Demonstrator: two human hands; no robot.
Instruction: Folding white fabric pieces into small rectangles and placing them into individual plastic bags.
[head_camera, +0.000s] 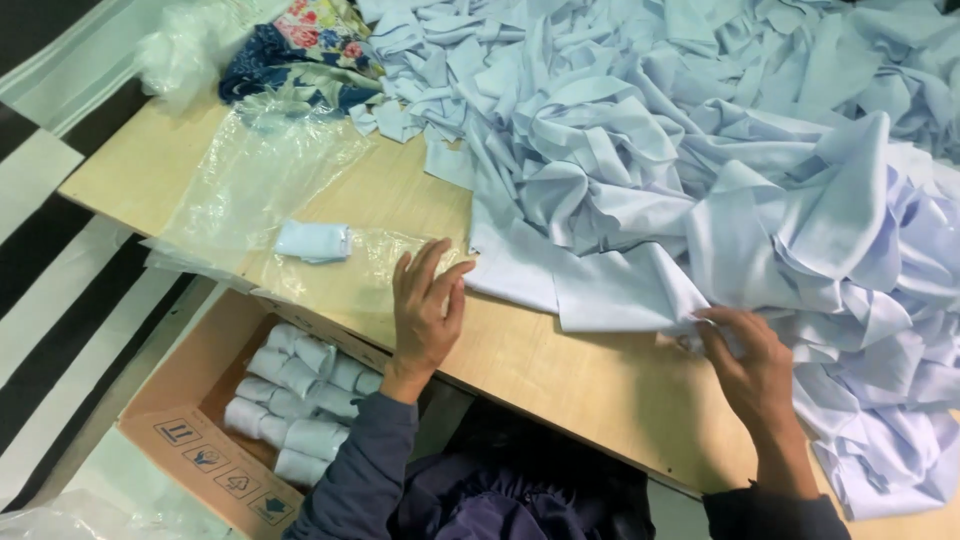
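The pale blue cloth (610, 290) lies flat on the near part of the wooden table (560, 375), at the edge of a big heap of cloth (720, 130). The right hand (745, 365) seems to pinch its right corner, fingers curled. The left hand (425, 310) rests open, fingers spread, touching the cloth's left edge and a clear plastic bag (250, 190). A cardboard box (200, 440) of rolled cloths sits near left, below the table.
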